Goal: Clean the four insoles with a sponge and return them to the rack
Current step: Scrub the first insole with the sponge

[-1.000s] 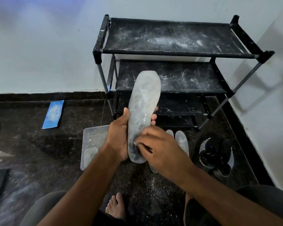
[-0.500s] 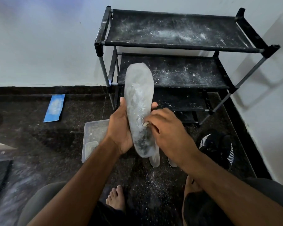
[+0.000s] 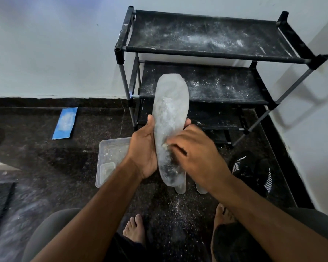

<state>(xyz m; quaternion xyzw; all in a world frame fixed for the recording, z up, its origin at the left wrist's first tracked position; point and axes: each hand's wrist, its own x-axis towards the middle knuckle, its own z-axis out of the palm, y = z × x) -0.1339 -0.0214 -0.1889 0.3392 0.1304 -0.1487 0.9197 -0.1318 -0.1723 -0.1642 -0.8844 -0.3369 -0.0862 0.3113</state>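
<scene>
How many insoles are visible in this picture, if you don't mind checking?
3: one insole gripped in the left hand, and two floor insoles poking out beneath the hands. A fourth may be hidden.

Clear plastic tub point(image 3: 110, 157) on dark speckled floor point(image 3: 45, 167); blue card point(image 3: 65, 123) near white wall point(image 3: 55, 53); black shoes point(image 3: 254, 171) at right.

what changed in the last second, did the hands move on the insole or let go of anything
The right hand, rubbing with a small sponge, worked up the insole from near the heel toward the middle. Nothing was let go. The left hand kept its grip on the insole, held upright before the rack. Two insoles on the floor, the plastic tub and the black shoes stayed put.
</scene>
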